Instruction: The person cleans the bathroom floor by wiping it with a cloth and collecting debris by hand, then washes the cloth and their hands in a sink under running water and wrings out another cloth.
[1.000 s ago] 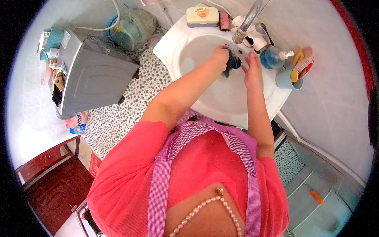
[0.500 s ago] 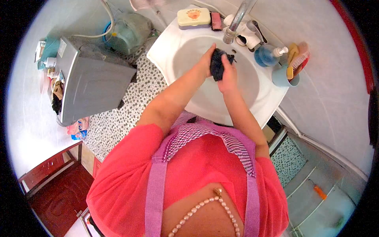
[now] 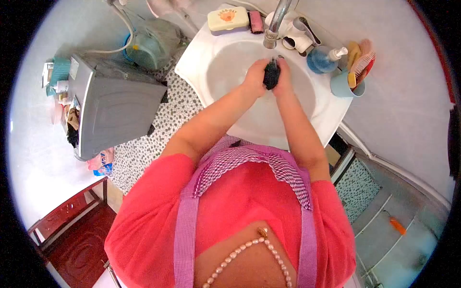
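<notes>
Both hands are closed around a bunched black cloth point(image 3: 272, 75) over the white sink point(image 3: 235, 113). My left hand point(image 3: 256, 77) grips it from the left side, and my right hand point(image 3: 284, 79) from the right. Directly above them is the metal faucet point(image 3: 276, 24), and a thin stream of water appears to fall from it onto the cloth. The fingertips are partly hidden behind the cloth.
A soap box point(image 3: 228, 20) and a pink-and-black item point(image 3: 256, 22) sit at the sink's back edge. To the right stand a blue pump bottle point(image 3: 324, 60) and a cup point(image 3: 346, 84) holding combs and brushes. A grey washing machine point(image 3: 120, 103) is on the left.
Both hands have moved up under the faucet with the cloth, and the right hand now presses more from the side. The view has shifted slightly.
</notes>
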A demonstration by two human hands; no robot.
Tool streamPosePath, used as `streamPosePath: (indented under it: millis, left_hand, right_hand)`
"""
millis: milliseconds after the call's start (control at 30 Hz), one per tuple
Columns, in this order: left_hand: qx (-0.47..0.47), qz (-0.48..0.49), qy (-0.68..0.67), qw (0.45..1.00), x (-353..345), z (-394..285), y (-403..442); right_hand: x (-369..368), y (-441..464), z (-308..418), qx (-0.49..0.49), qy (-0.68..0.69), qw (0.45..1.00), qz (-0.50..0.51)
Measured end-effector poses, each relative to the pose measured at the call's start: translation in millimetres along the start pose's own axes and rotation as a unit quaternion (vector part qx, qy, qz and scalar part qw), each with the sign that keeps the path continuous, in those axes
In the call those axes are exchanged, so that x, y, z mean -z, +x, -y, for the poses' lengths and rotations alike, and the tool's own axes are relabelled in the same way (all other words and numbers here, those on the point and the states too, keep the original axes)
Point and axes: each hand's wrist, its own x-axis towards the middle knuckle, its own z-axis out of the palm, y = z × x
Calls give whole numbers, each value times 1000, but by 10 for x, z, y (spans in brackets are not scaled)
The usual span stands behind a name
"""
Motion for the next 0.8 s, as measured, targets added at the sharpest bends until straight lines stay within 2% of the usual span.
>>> streamPosePath:
  millis: [33,67,100,133,167,200,233,267,333,433,500,533,567,600,633,667,700,733,767,800]
  left_hand:
    - [-41,6,52,998,7,17,-38]
    - [-185,-60,234,952,30,-27,6]
    - [-320,-121,399,851,62,-140,107]
    - [-437,-174,540,698,86,-219,192]
    - [-426,-133,513,733,87,-298,197]
    - [-304,-23,465,831,182,-296,254]
    - [-170,86,400,897,274,-286,302]
    - [-153,106,388,903,242,-226,162]
    - [-98,165,358,914,261,-87,-135]
    - [25,154,264,952,145,-188,-358]
    - [47,151,110,981,87,-138,-210]
    - [57,147,32,987,56,-138,-132]
    - [43,120,24,992,29,-160,-110]
    - [29,91,16,995,1,-176,-98]
    - [15,64,7,998,-37,-194,-71]
    - [57,29,-88,994,-63,-198,11]
    - [70,15,-74,995,-117,-193,-24]
    - [82,1,-60,995,-159,-187,-67]
    - [95,-15,-45,994,-189,-172,-102]
    - [39,18,11,999,-140,-103,20]
  right_hand:
    - [-34,10,-59,15,3,1000,3]
    - [-67,2,-133,30,2,1000,3]
    - [-86,-2,-140,46,-1,999,5]
    - [-84,0,-76,49,-3,999,2]
    - [-140,1,-24,50,0,999,0]
    - [-205,-11,19,48,5,999,-2]
    - [-279,-18,62,47,10,999,-4]
    - [-323,8,167,50,18,998,-44]
    - [-445,-84,323,43,47,997,-42]
    - [-453,-285,385,17,81,997,4]
    - [-498,-392,320,33,93,995,1]
    - [-491,-399,261,63,25,997,-25]
    - [-450,-391,244,180,-242,953,-37]
    - [-384,-385,244,280,-488,825,-46]
    - [-289,-353,244,357,-692,625,-51]
    - [-7,-138,127,381,-709,585,-101]
    - [-28,-151,153,288,-571,763,-93]
    - [-57,-155,160,177,-398,896,-80]
    - [-104,-182,157,56,-200,976,-62]
    - [-163,-206,143,71,-188,977,-72]
